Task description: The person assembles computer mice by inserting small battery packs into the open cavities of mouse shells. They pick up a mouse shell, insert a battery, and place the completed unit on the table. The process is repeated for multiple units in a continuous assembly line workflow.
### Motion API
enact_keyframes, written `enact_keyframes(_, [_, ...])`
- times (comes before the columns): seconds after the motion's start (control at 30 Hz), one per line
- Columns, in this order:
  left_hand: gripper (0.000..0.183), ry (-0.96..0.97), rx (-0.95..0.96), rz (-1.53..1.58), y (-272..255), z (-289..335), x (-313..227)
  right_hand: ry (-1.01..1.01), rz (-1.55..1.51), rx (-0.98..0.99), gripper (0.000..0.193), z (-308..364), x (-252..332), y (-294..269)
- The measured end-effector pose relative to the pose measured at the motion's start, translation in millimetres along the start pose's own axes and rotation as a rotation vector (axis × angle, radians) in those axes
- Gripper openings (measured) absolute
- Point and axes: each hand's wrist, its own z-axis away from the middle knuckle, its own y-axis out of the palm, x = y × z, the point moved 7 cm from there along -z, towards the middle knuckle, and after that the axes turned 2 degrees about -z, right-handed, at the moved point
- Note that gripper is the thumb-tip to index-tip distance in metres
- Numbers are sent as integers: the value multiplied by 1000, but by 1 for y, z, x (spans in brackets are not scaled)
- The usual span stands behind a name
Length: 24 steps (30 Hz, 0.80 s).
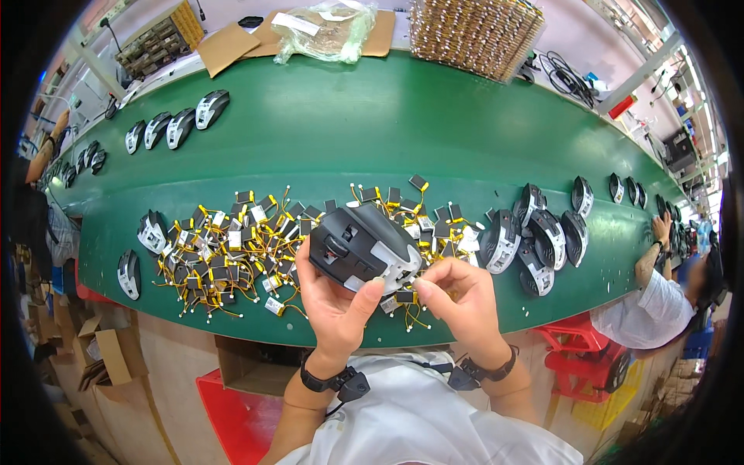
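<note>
green is the long table (310,116); above its pile of small batteries (219,273) is a computer mouse (364,232), black with grey-white panels. the left hand (337,314) clamps it, most fingers hidden beneath. the right hand (469,306) has thumb and forefinger together at the mouse's end; whether they pinch something, i cannot tell.

Along the far side of the long, shiny green table (333,116), I see a crinkly clear plastic bag (329,37) lying on flat brown cardboard (380,35). To its right sits a big, boxy brown stack with rows of pale dots (473,37), and past that, a messy loop of black cable (570,77). A person in a pale shirt (651,310) is over at the right, near a bright red plastic stool (570,333). An open brown cardboard box (120,356) is down low on the left.
</note>
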Motion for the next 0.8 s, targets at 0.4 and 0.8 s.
enact_keyframes(0.4, [88,57,-24,-45,-1,10,1,-75,-121,-56,13,-6,-14,7])
enact_keyframes(0.8, [89,145,1,-153,5,20,-4,-61,-77,-104,13,-9,-19,7])
